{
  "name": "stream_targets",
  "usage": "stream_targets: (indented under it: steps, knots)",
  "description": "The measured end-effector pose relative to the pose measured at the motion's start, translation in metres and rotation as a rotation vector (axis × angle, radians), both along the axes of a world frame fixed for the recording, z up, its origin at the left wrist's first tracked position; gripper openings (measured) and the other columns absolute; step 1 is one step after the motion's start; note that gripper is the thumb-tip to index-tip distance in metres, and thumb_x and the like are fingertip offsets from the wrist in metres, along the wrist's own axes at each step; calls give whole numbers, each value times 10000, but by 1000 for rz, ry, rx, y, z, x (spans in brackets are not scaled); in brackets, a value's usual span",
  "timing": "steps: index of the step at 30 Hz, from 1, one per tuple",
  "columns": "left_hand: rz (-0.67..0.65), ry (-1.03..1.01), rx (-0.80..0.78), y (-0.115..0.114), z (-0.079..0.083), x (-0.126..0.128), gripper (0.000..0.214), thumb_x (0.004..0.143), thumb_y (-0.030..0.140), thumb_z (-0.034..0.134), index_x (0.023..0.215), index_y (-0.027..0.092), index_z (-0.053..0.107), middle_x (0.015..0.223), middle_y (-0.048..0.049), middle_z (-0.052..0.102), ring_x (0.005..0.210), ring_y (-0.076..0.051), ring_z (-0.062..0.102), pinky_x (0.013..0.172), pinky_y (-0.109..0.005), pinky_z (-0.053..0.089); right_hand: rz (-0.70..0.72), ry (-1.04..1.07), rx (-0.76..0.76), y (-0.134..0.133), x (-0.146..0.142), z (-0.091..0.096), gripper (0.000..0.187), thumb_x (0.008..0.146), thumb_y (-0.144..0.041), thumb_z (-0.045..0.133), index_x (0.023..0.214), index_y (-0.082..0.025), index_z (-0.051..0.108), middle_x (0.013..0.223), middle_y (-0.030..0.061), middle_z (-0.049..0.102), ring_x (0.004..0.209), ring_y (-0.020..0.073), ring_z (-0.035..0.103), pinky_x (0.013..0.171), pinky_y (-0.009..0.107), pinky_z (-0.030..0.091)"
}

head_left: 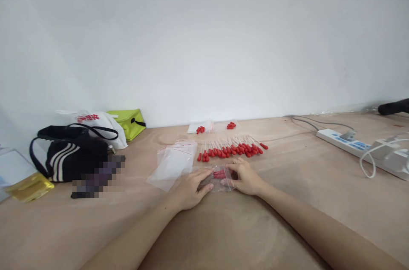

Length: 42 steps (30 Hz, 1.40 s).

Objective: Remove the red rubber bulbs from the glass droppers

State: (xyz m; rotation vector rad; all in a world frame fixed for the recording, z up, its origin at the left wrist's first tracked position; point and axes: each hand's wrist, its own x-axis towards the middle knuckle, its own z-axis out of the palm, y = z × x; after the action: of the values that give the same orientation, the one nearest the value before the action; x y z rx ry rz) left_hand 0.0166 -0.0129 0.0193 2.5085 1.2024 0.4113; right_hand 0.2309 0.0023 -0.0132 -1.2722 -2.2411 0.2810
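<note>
Between my hands, a clear zip bag (220, 185) lies on the table with a few red-bulbed droppers (219, 174) inside. My left hand (191, 187) rests on the bag's left part, fingers stretched out and thumb apart. At the bag's right end, by the red zip line, my right hand (244, 177) grips the edge with bent thumb and fingers. Just beyond is a spread row of loose droppers (230, 149) with red bulbs and pale stems. A stack of flat zip bags (175, 161) lies left of that row, close to my left hand.
Near the wall lie two bags holding droppers, one at left (200, 130) and one at right (231, 125). A black bag (76, 155), a white plastic bag (110, 127) and a lime-green bag (128, 121) stand left. A power strip (361, 150) with cables lies right.
</note>
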Motion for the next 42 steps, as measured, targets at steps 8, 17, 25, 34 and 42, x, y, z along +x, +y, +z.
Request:
stream_targets:
  steps: [8,17,25,34,42]
  knots:
    - [-29,41,-9,2,-4,-8,561,815,431,440,1327,276,272,1363,-7,354,1236,-201,341,1028,-372,287,7,200,-69,-3,-5,-2,183,665,-303,644,709,-178,518,681,-3,521,690,135,461,631,256,356]
    - [-18,81,-25,2,-2,-9,469,896,432,211,1350,315,182,1386,14,312,1270,-188,278,1047,-396,237,253,809,-547,2,21,-2,263,650,-301,671,797,-185,488,696,-40,543,560,60,490,543,204,402]
    - [-209,342,-55,2,4,-9,710,704,693,383,1321,405,182,1445,3,-29,1312,-315,22,1037,-537,97,165,1120,-686,30,86,4,255,628,-291,706,816,-188,569,702,-14,625,582,51,556,541,151,442]
    - [-273,341,-58,-1,8,-8,721,689,690,416,1315,386,228,1445,-1,-28,1285,-380,-68,995,-614,66,-106,998,31,44,48,32,209,717,-359,603,859,-209,578,775,20,647,688,127,597,684,283,485]
    - [-177,121,2,-3,0,-11,526,844,507,333,1325,306,265,1414,2,233,1311,-219,159,1071,-439,163,8,127,399,63,-35,21,325,855,-136,316,1005,-151,604,1031,107,603,961,167,526,840,298,410]
